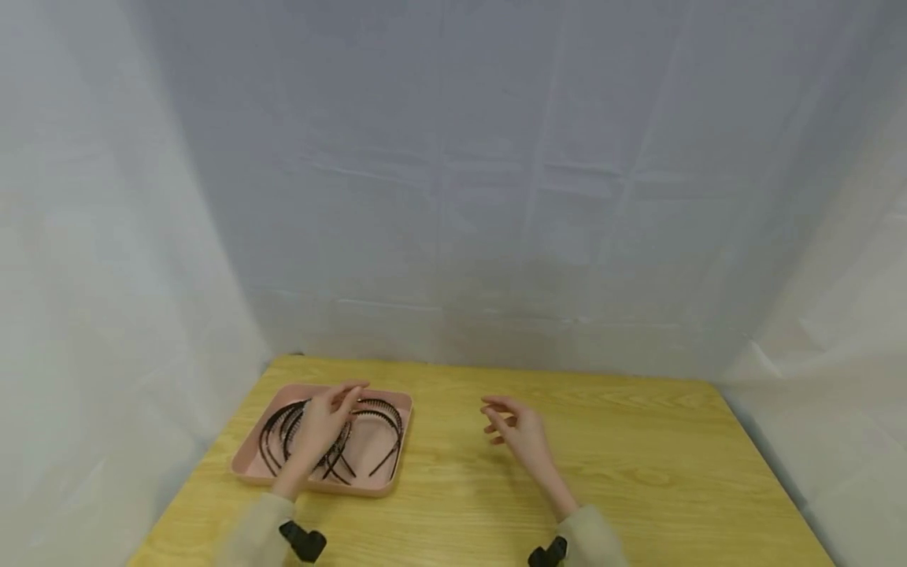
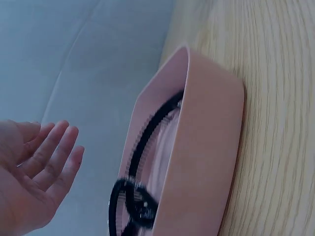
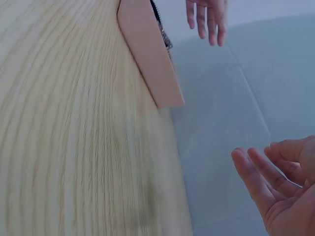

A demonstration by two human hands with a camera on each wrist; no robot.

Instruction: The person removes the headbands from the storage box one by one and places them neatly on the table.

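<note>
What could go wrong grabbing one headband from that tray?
The black headbands lie overlapped in the pink tray, so their toothed edges may snag and several could lift together. The left hand hovers open above them; the right hand is off the tray, so it could slide on the table.

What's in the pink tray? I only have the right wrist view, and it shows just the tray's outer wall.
Observer: Several thin black headbands lie in the pink tray, per the head view.
Operator: Is the left hand holding one?
Observer: No. The left hand hovers over them, and the left wrist view shows its fingers straight and holding nothing.
Operator: Where's the tray on the table?
Observer: Near the far left corner of the wooden table; the right hand hangs over bare wood to its right.
</note>
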